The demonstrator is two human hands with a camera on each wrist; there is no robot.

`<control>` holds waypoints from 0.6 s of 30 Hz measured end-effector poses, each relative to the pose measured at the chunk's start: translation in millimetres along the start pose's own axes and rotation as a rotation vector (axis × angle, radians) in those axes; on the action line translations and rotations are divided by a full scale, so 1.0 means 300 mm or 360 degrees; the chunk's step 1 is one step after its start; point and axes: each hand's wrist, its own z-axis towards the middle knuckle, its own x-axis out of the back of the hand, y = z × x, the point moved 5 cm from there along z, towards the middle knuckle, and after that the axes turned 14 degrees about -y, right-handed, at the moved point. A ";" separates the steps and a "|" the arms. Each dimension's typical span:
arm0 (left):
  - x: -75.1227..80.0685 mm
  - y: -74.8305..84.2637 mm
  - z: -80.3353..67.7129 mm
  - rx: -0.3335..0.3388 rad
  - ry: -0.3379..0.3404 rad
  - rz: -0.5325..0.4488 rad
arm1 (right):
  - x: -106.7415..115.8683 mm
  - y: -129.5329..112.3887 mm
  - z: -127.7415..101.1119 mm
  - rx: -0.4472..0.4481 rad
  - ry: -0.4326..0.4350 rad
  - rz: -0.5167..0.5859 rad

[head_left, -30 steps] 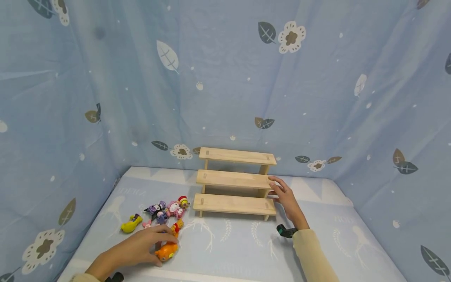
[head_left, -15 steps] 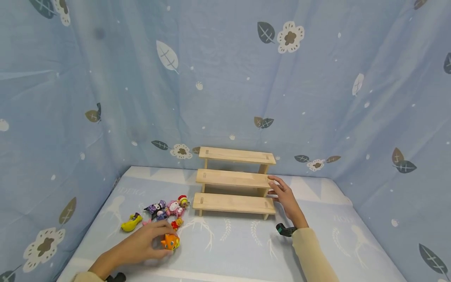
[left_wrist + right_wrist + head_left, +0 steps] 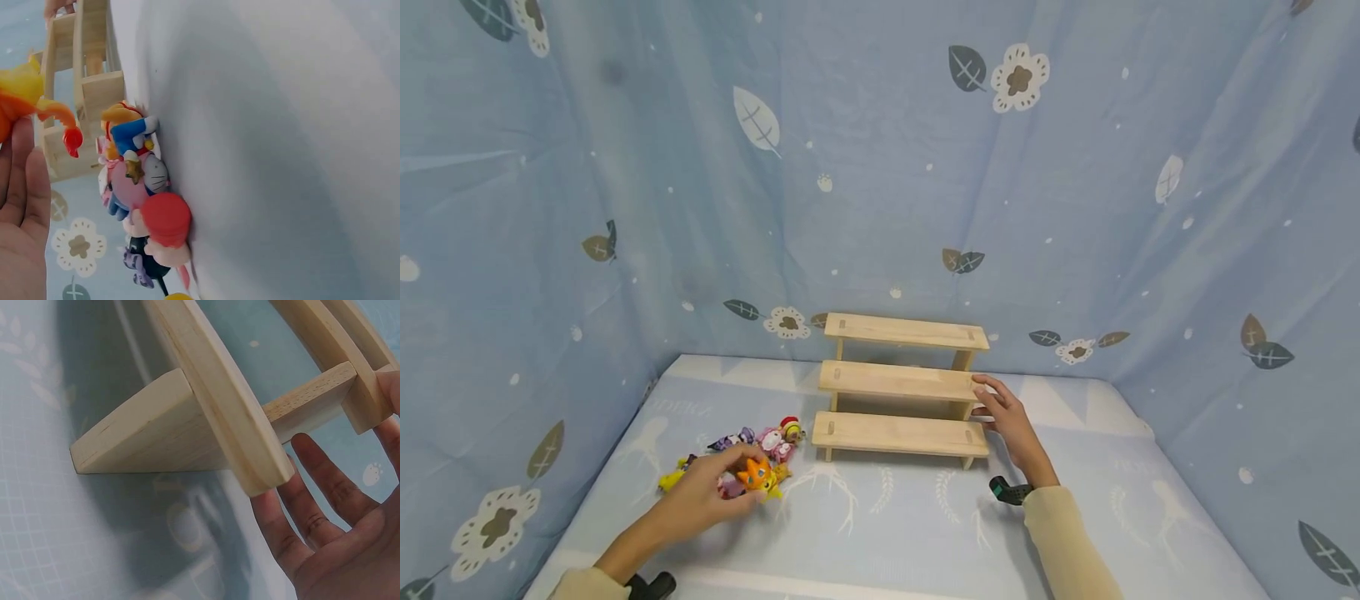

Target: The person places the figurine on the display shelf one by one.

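Note:
My left hand [image 3: 711, 492] holds a small orange toy figure [image 3: 755, 476] just above the mat, over a heap of several small toy figures [image 3: 767, 442]. In the left wrist view the orange figure [image 3: 22, 100] sits at my fingertips, with the heap of figures [image 3: 137, 187] beside it. A three-step wooden stand [image 3: 901, 385] is at the back centre. My right hand [image 3: 1009, 417] rests flat against the stand's right end, fingers straight. The right wrist view shows those fingers [image 3: 312, 512] touching the stand's side board [image 3: 212, 400].
A yellow banana-like toy [image 3: 670, 481] lies at the left of the heap. Blue leaf-print cloth walls [image 3: 880, 167] close in the back and both sides. The pale blue mat [image 3: 910, 517] stretches in front of the stand.
My left hand has picked the orange figure up off the mat and carried it a little up and away, toward the heap. The right hand has stayed on the stand.

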 end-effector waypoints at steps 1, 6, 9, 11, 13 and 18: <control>0.004 0.003 0.003 0.0027 0.0015 0.0020 | -0.001 0.002 0.000 0.0001 0.0001 -0.0010; 0.016 0.010 0.026 0.0125 0.0015 0.0050 | -0.004 0.000 0.002 0.0018 0.0029 -0.0035; 0.019 0.011 0.037 0.0116 0.0027 0.0067 | -0.007 -0.004 0.006 0.0032 0.0028 -0.0033; 0.022 0.015 0.044 0.0088 0.0065 0.0101 | -0.009 -0.008 0.008 0.0042 0.0017 -0.0039; 0.024 0.021 0.052 0.0078 0.0096 0.0128 | -0.008 -0.012 0.009 0.0051 0.0017 -0.0038; 0.027 0.032 0.075 0.0194 0.0077 0.0039 | -0.002 -0.009 0.001 0.0023 0.0028 -0.0031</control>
